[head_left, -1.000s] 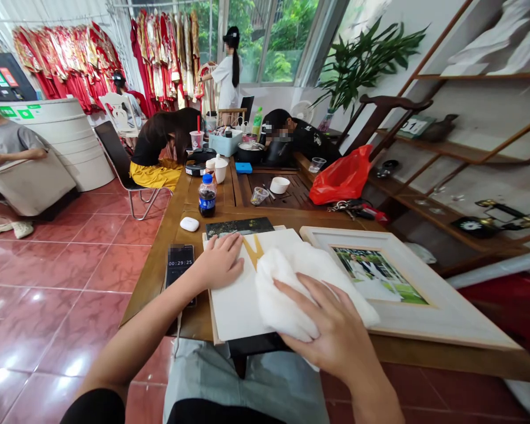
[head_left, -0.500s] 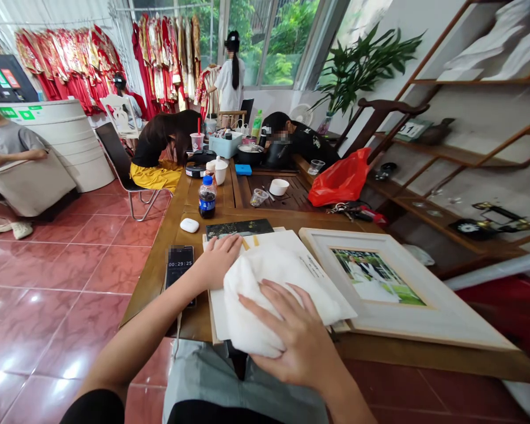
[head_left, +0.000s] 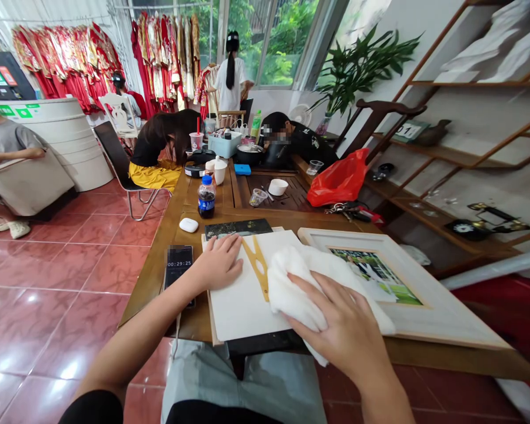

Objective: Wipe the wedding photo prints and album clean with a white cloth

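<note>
My left hand (head_left: 216,263) lies flat on a white board (head_left: 238,300), its fingers on the board's upper part, holding nothing. My right hand (head_left: 340,324) presses a bunched white cloth (head_left: 295,291) down near the board's right edge. A gold V-shaped piece (head_left: 256,265) sits on the board, just left of the cloth. To the right, a light wooden picture frame (head_left: 441,306) lies flat with a wedding photograph (head_left: 375,277) in it. The cloth overlaps the frame's left side, and its lower part is hidden by my right hand.
The wooden table (head_left: 159,288) also holds a phone showing a timer (head_left: 179,265), a white earbud case (head_left: 189,225), a cola bottle (head_left: 206,197) and a dark book (head_left: 238,228). Beyond are a red plastic bag (head_left: 339,178) and a seated person (head_left: 291,135).
My right hand and the cloth have moved right, from the board's middle toward the frame, uncovering the gold piece. My left hand has stayed in place.
</note>
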Demonstrator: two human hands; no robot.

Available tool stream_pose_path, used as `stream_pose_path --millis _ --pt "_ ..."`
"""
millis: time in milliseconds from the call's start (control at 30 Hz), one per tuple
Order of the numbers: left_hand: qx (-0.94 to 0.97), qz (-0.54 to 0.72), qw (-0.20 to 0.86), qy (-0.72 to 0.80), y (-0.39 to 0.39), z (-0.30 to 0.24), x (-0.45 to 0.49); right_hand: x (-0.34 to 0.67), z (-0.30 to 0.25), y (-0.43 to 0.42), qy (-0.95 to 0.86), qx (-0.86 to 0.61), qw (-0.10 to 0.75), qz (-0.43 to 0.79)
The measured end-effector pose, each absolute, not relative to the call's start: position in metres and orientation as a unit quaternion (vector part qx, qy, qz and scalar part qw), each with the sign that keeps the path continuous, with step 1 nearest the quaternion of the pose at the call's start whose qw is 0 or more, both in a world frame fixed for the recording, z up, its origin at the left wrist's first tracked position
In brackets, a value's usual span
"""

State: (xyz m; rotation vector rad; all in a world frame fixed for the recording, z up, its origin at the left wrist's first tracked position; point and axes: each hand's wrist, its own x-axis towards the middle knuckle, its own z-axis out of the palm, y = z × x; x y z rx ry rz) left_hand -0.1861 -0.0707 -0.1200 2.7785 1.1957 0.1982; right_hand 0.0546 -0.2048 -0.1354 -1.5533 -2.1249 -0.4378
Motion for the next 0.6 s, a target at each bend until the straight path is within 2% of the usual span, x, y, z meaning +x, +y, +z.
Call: stream_pose_path --millis 167,400,600 --pt "0.916 0.069 0.049 0.393 -0.071 -0.122 -0.187 0.043 -0.135 -0.207 -0.792 -0.534 0.243 -0.17" --pt "0.925 0.035 0.001 0.379 -0.065 -0.13 -0.189 -0.015 -0.129 -0.219 -0.868 -0.417 0.255 -0.084" --pt "0.927 0.037 0.011 0.374 -0.064 -0.13 -0.189 -0.007 -0.128 -0.22 -0.864 -0.433 0.245 -0.075"
